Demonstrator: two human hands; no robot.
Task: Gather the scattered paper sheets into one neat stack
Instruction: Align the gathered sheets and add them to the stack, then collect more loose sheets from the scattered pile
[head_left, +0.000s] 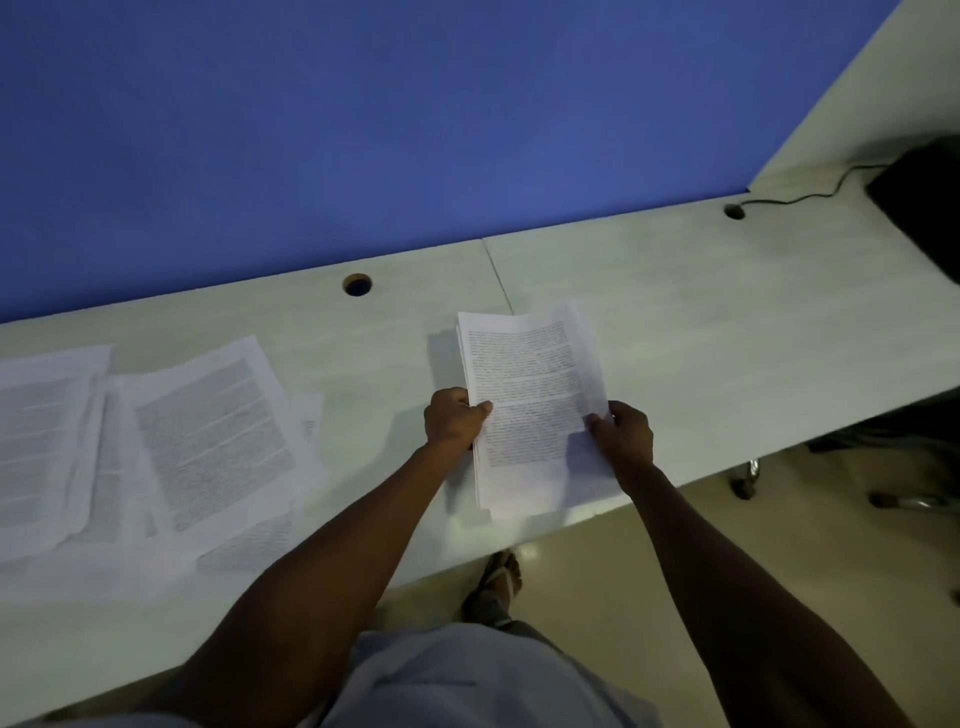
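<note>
A stack of printed paper sheets (530, 384) lies near the front edge of the pale desk (727, 322), its edges slightly uneven. My left hand (453, 420) grips the stack's left edge, thumb on top. Gripping the right edge in the same way is my right hand (626, 432). Several loose printed sheets (208, 436) lie spread and overlapping on the desk's left part, apart from the stack.
A blue partition (363, 130) runs along the desk's back. Two round cable holes (357, 285) (734, 211) sit near it. At the far right stands a black device (924, 202) with a cable. Chair legs (748, 480) show on the floor under the desk's right end.
</note>
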